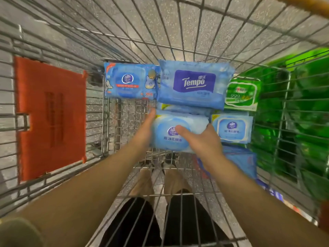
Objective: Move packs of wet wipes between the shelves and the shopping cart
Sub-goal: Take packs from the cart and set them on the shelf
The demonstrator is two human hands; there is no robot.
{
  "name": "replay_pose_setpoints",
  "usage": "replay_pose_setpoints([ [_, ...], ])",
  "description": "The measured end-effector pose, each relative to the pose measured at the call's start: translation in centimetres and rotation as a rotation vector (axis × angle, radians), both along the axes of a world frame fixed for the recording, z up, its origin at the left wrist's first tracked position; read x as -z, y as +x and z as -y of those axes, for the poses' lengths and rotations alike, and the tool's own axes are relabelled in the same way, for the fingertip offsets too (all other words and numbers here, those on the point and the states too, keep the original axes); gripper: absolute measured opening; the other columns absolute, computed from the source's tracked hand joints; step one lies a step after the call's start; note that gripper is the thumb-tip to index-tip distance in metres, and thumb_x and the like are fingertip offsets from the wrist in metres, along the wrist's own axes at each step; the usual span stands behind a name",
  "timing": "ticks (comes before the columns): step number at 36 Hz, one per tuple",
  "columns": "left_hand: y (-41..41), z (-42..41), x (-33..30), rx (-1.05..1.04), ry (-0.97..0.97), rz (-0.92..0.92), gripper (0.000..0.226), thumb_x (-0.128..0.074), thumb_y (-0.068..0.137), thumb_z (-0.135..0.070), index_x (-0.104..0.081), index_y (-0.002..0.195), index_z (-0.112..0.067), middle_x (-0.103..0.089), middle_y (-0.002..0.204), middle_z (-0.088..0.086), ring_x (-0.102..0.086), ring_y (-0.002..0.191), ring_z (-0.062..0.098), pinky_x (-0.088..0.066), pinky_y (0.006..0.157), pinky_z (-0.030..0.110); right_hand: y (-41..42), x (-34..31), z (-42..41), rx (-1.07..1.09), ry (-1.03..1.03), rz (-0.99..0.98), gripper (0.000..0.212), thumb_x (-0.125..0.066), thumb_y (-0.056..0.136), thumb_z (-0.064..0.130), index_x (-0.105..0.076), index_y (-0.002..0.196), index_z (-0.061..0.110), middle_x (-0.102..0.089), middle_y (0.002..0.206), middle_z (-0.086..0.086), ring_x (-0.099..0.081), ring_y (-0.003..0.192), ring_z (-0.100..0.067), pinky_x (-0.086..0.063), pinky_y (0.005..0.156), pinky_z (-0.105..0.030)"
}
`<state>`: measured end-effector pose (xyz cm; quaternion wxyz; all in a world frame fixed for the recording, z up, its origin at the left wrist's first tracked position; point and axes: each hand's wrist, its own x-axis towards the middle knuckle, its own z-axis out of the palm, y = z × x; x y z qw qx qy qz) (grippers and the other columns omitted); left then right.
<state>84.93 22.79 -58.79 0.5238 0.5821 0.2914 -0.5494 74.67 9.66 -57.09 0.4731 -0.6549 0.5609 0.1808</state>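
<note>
I look straight down into a wire shopping cart [124, 111]. A light blue pack of wet wipes [170, 139] with a purple logo sits between both hands, low in the cart. My left hand [146, 129] lies against its left side. My right hand [201, 139] grips its right end, thumb across the top. Around it lie a blue Tempo pack [194, 84], a darker blue pack with cartoon print [130, 82], a green pack [242, 95], another light blue pack [233, 130] and a blue pack [243, 163] under my right wrist.
An orange child-seat flap [51, 118] hangs on the cart's left wall. Green packaged goods [306, 122] stand outside the cart on the right. My legs and shoes [160, 177] show through the cart's near wire wall. Speckled grey floor lies beneath.
</note>
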Motion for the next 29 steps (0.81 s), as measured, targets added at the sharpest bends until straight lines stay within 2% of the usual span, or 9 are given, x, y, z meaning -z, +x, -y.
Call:
replay_pose_setpoints([
  [5,-0.7,-1.7,-0.6,0.041,0.035,0.003,0.045,-0.042,0.099,-0.054,-0.065,0.118,-0.020,-0.075,0.099,0.005,-0.073,0.070,0.013,-0.057,0.051,0.024,-0.3,-0.7,-0.7,-0.114,-0.007,-0.061,0.103,-0.070,0.042,0.089,-0.064,0.123,0.026,-0.072,0.114,0.012,-0.069,0.104,-0.014,-0.057,0.090,-0.040],
  [7,-1.0,-2.4,-0.9,0.061,0.078,0.003,0.042,-0.045,0.098,-0.054,-0.068,0.111,-0.020,-0.074,0.099,0.006,-0.073,0.066,0.013,-0.054,0.047,0.022,-0.6,-0.8,-1.1,-0.153,0.012,-0.059,0.108,-0.067,0.039,0.096,-0.066,0.122,0.026,-0.072,0.115,0.011,-0.069,0.106,-0.014,-0.057,0.091,-0.040],
  [8,-1.0,-2.8,-1.0,0.077,0.099,-0.002,0.041,-0.046,0.097,-0.054,-0.068,0.108,-0.021,-0.075,0.095,0.005,-0.073,0.062,0.012,-0.052,0.044,0.021,-0.6,-0.9,-1.3,-0.171,0.039,-0.048,0.103,-0.067,0.041,0.096,-0.068,0.118,0.028,-0.073,0.114,0.011,-0.070,0.105,-0.013,-0.057,0.090,-0.039],
  [11,-0.8,-3.5,-1.0,0.104,0.111,-0.043,0.044,-0.042,0.098,-0.057,-0.067,0.109,-0.021,-0.077,0.081,-0.002,-0.073,0.059,0.011,-0.053,0.044,0.022,-0.4,-0.9,-1.8,-0.168,0.096,-0.023,0.060,-0.081,0.060,0.073,-0.072,0.103,0.032,-0.075,0.111,0.011,-0.070,0.103,-0.012,-0.057,0.090,-0.038],
  [15,-0.3,-3.2,-1.0,0.148,0.115,-0.066,0.045,-0.036,0.100,-0.058,-0.066,0.091,-0.026,-0.078,0.089,-0.003,-0.071,0.057,0.008,-0.053,0.047,0.022,-0.2,-0.4,-2.3,-0.039,0.046,0.013,0.098,-0.073,0.044,0.084,-0.067,0.118,0.021,-0.073,0.112,0.005,-0.069,0.105,-0.017,-0.058,0.092,-0.043],
  [18,-0.3,-2.2,-1.7,0.165,0.104,-0.057,0.044,-0.034,0.101,-0.058,-0.064,0.094,-0.026,-0.074,0.073,-0.008,-0.069,0.054,0.007,-0.051,0.043,0.019,-0.1,-0.4,-2.1,-0.006,-0.008,0.031,0.105,-0.070,0.041,0.087,-0.060,0.121,0.020,-0.068,0.117,-0.002,-0.064,0.111,-0.024,-0.055,0.095,-0.046],
  [20,-0.3,-1.6,-2.0,0.207,0.132,-0.041,0.045,-0.032,0.100,-0.061,-0.062,0.098,-0.027,-0.071,0.079,-0.007,-0.068,0.061,0.010,-0.049,0.043,0.018,0.0,-0.1,-1.8,0.001,-0.039,0.041,0.109,-0.070,0.039,0.090,-0.059,0.122,0.021,-0.066,0.118,-0.003,-0.062,0.113,-0.026,-0.054,0.096,-0.047],
  [25,-0.2,-1.3,-2.0,0.254,0.183,0.044,0.052,-0.033,0.097,-0.069,-0.065,0.098,-0.027,-0.073,0.096,0.000,-0.071,0.088,0.022,-0.054,0.086,0.036,-0.3,0.3,-1.4,0.025,-0.033,0.041,0.104,-0.071,0.044,0.084,-0.056,0.125,0.019,-0.063,0.122,-0.004,-0.062,0.114,-0.025,-0.054,0.097,-0.048],
  [29,0.0,-1.8,-0.9,0.301,0.204,0.118,0.064,-0.035,0.090,-0.078,-0.062,0.117,-0.027,-0.072,0.108,0.002,-0.071,0.088,0.021,-0.054,0.072,0.033,-0.5,1.1,-1.3,0.096,0.035,0.092,0.116,-0.074,0.041,0.082,-0.049,0.134,0.015,-0.066,0.126,-0.002,-0.065,0.115,-0.022,-0.053,0.100,-0.045],
])
